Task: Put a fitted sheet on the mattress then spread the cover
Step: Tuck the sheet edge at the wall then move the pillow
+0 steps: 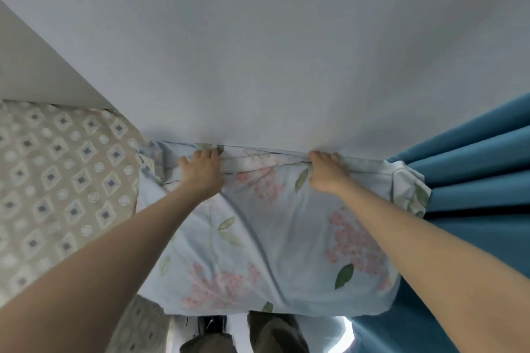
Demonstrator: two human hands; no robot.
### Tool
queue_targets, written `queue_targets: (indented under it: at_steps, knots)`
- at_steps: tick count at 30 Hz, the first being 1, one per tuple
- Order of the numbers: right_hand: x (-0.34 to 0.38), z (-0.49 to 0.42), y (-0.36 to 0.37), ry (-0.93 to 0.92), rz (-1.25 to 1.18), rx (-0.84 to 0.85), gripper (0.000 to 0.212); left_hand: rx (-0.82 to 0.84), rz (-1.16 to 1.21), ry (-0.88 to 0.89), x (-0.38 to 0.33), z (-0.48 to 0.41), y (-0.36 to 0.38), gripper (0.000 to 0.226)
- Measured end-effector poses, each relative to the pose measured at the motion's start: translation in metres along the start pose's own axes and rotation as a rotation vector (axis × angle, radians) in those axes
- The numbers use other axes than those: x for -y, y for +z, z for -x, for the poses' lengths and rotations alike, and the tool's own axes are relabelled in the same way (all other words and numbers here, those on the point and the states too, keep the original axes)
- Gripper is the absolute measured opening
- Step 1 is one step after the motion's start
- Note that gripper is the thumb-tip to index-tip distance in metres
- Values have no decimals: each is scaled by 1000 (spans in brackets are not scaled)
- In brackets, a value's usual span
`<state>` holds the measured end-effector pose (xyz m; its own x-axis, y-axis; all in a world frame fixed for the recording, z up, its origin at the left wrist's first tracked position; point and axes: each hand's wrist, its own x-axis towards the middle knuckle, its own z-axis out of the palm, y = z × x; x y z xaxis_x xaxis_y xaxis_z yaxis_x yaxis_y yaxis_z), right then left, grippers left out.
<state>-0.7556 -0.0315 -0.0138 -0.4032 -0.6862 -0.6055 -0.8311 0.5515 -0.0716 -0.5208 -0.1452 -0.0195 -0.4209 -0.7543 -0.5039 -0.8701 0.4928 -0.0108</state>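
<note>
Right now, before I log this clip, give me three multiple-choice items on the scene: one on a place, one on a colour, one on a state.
1. Relative to the floral sheet, the curtain hangs: A to its left; B to its right; C underneath it.
2. The curtain's colour is: A red; B yellow; C blue.
3. The left hand and right hand: A both grip the sheet's far edge; B both hang free; C only one touches the sheet.

Answers:
1 B, its folds fill the right side, beside the sheet.
2 C, the folds are plainly blue.
3 A, the fingers of both hands curl over the bunched far edge.
</note>
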Motion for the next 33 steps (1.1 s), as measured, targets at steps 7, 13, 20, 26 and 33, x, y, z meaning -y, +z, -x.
queue_targets:
  at_steps: [7, 13, 20, 26, 33]
  knots:
    - [-2, -3, 20, -100, 210, -46, 32, -53, -260, 38, -2, 4, 14, 41]
    - [0, 33, -5, -106, 113, 44, 30, 38, -19, 94, 22, 41, 1, 22]
    - [35, 95, -58, -296, 87, 237, 31, -24, 373, -18, 66, 122, -79, 14]
    - [128, 131, -122, -507, 170, 434, 78, -6, 470, -225, 132, 213, -110, 14]
    - [248, 191, -174, -676, 431, 540, 66, 182, 398, -438, 187, 351, -133, 77]
